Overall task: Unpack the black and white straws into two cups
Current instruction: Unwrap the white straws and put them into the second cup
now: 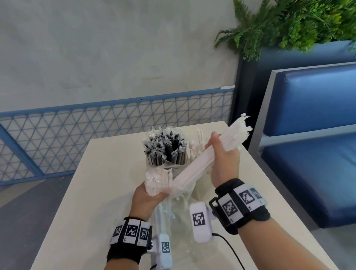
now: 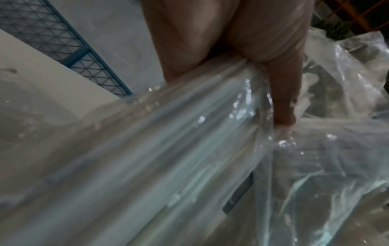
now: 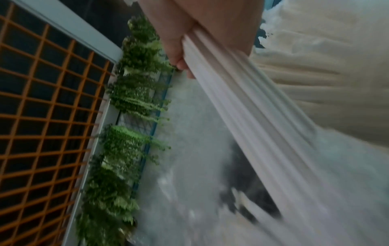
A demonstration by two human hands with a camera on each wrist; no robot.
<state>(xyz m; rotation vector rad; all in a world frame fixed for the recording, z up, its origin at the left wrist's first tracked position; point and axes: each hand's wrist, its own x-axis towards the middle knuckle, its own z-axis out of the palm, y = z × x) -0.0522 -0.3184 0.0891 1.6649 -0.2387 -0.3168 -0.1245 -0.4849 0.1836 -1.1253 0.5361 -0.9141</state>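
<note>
Cream table (image 1: 77,202) narrow, its far edge just behind the cups, its right edge close beside a blue padded bench (image 1: 319,168), its left edge dropping to grey floor with a blue mesh railing (image 1: 90,135) beyond. Open tabletop to the left of the hands and toward the near left corner; much less on the right, where the edge runs just past the right wrist. Above the table's middle, held clear of the surface: a bundle of white straws (image 1: 195,165), each in its own thin wrapper, slanting from lower left up to upper right, wrapper tips frayed at the high end. Right hand (image 1: 221,161) wrapped round the upper half of that bundle, fingers curled over it, thumb on the far side. Left hand (image 1: 149,196) clamped on the lower end, closed round a second bunch of white straws together with the crumpled clear plastic bag (image 1: 177,213), which hangs down to the table between the wrists; glossy and creased in the left wrist view. Behind the hands, near the far edge: a cup (image 1: 174,166) packed with black straws (image 1: 165,150), upright, clear wrapper tips sticking up. Just right of it, a few white straws standing (image 1: 196,146), their cup hidden behind the bundle. Green ferns (image 1: 290,15) above the bench.
</note>
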